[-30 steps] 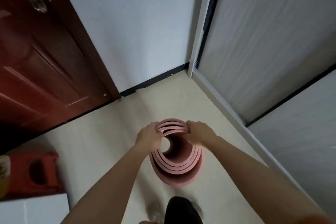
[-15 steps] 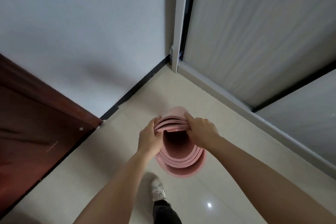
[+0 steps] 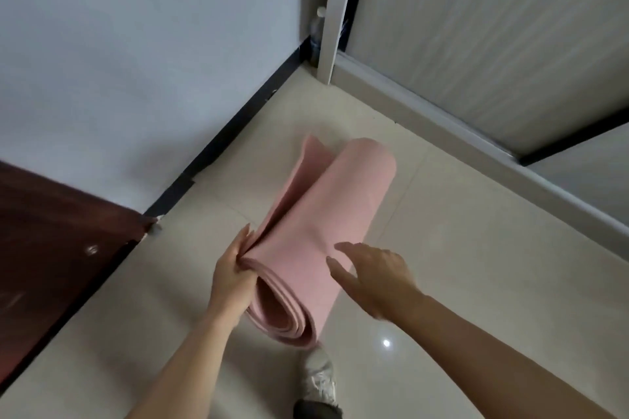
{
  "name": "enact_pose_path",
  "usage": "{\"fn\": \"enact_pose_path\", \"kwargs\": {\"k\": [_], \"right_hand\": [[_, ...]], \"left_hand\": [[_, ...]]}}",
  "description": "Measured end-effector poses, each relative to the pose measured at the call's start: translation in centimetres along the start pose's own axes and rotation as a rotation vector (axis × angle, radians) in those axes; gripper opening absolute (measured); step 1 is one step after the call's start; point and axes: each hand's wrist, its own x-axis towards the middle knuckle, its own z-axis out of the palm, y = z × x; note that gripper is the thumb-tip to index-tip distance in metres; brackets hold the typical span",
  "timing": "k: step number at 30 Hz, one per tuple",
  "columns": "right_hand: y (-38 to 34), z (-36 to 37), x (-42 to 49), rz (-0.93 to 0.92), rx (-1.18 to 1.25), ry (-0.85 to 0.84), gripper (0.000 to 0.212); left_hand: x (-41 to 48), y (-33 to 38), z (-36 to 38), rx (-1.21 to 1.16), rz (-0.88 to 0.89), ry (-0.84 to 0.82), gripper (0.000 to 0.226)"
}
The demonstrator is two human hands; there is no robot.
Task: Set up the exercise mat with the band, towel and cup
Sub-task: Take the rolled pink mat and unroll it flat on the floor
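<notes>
In the head view, the pink exercise mat (image 3: 326, 235) is still mostly rolled, held low over the tiled floor (image 3: 476, 282) with its far end pointing toward the corner where the white door frame post (image 3: 332, 27) stands. The left hand (image 3: 235, 277) pinches the loose outer edge of the mat at the near end, fingers pressed onto the layers. That grip likely keeps the free flap pinned so the roll can open away from it. The right hand (image 3: 377, 274) hovers spread just beside the roll's right flank, and whether it touches the mat cannot be told. It looks placed to push or steady the roll. The flap has peeled off along the roll's left side, facing the dark skirting (image 3: 238, 136). A shoe (image 3: 318, 378) sits on the floor just under the roll's near end. A bottle (image 3: 316, 31) stands against the post. Band, towel and cup are not in view.

Half a second ago the mat was upright, seen end-on, with both hands clasped on its top rim. Now it lies tipped forward lengthwise, the right hand has let go, and the brown door (image 3: 51, 248) fills less of the left side.
</notes>
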Motion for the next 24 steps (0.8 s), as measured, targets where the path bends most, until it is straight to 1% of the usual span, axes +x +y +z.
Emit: {"fn": "enact_pose_path", "kwargs": {"k": [3,5,7,10,12,13,14,15,16,17,18,19,21,24], "right_hand": [[0.2,5.3,4.6,0.129,0.114,0.082,0.048],[0.0,9.1,8.7,0.143,0.132,0.112,0.05],[0.0,12.4,12.8,0.115,0.079,0.157,0.056],[-0.5,16.0,17.8,0.11,0.054,0.214,0.069],[-0.9,18.6,20.9,0.1,0.056,0.221,0.072],[-1.0,19.6,21.9,0.099,0.037,0.208,0.072],[-1.1,20.9,22.9,0.097,-0.007,0.195,0.071],[-1.1,21.6,23.3,0.103,-0.069,0.186,0.07],[-1.1,22.3,23.5,0.107,-0.123,0.193,0.069],[-1.1,23.1,23.8,0.11,-0.156,0.219,0.069],[-1.1,23.5,24.0,0.113,-0.167,0.247,0.069],[-1.2,23.7,24.2,0.115,-0.163,0.271,0.069],[-1.5,23.5,24.4,0.117,-0.142,0.294,0.069],[-2.0,23.2,24.4,0.059,-0.142,0.299,0.07]], "left_hand": [[2.3,-7.4,-2.3,0.024,0.007,-0.013,0.07],[4.7,-12.0,-3.9,-0.008,0.017,0.028,0.067],[7.5,-15.9,-5.4,-0.052,0.029,0.026,0.067],[10.6,-20.0,-7.6,-0.036,0.05,-0.09,0.072],[12.7,-22.4,-9.1,-0.013,0.006,-0.147,0.074],[13.7,-23.2,-9.7,-0.05,-0.033,-0.176,0.072],[14.8,-24.1,-10.1,-0.114,-0.094,-0.18,0.064],[15.6,-24.5,-10.0,-0.171,-0.158,-0.159,0.048],[16.4,-24.9,-9.7,-0.174,-0.2,-0.118,0.029],[17.2,-25.4,-9.4,-0.083,-0.197,-0.052,0.015],[17.9,-25.9,-9.1,0.041,-0.156,0.026,0.014],[18.5,-26.3,-8.8,0.108,-0.103,0.115,0.021],[19.1,-26.5,-8.4,0.065,-0.066,0.252,0.029],[18.9,-26.9,-8.8,-0.042,-0.113,0.369,0.027]]}}
